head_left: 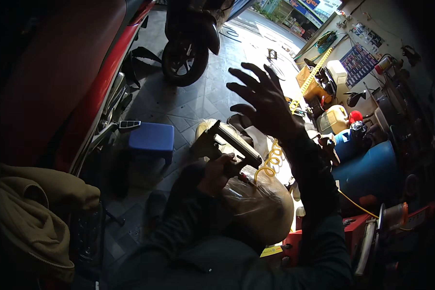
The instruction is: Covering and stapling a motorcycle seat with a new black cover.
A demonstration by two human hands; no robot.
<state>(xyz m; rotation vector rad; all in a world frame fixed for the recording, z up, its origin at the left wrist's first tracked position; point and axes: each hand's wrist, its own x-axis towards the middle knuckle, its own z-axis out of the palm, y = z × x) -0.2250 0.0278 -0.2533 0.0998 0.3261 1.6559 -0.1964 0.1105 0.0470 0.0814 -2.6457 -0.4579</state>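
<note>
My left hand (214, 175) is wrapped round the handle of an air staple gun (238, 144), its long magazine slanting across above the fist. A yellow coiled air hose (274, 162) runs close beside the tool's lower end. Beneath them lies a tan, rounded, cushion-like piece (274, 205), partly covered with clear plastic film; it looks like a motorbike seat, though its far part is in shadow. My right hand (265, 100) is raised beyond the staple gun, fingers spread, holding nothing.
A blue plastic stool (152, 137) stands to the left, near a red motorbike (99, 79). Another motorbike's front wheel (184, 63) is farther ahead. Blue drums (367, 166), jugs and tools crowd the right wall. A brown jacket (31, 220) hangs at lower left.
</note>
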